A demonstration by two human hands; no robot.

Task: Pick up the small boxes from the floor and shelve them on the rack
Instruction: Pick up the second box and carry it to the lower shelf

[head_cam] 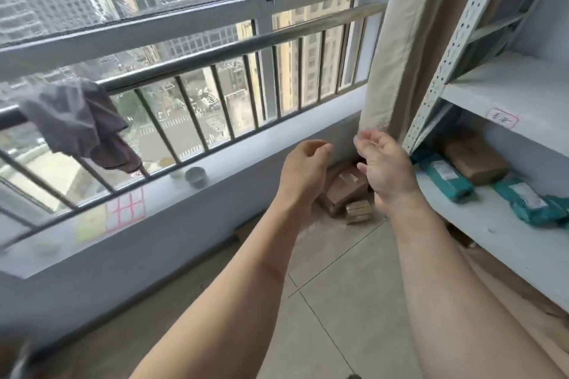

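Two small brown cardboard boxes lie on the floor in the corner under the window: a larger box (343, 191) and a smaller taped box (358, 212) in front of it. My left hand (304, 168) hangs above and left of them, fingers loosely curled, holding nothing. My right hand (385, 168) is raised just right of the boxes, fingers spread, empty. The white metal rack (437, 92) stands at the right. Its lower shelf (492, 234) carries two teal parcels (443, 177) and a brown box (475, 160).
A window ledge (215, 175) with a small bowl (195, 176) runs along the left, under a metal railing with a grey cloth (77, 120) draped on it. A beige curtain (397, 49) hangs between window and rack. The floor is tiled.
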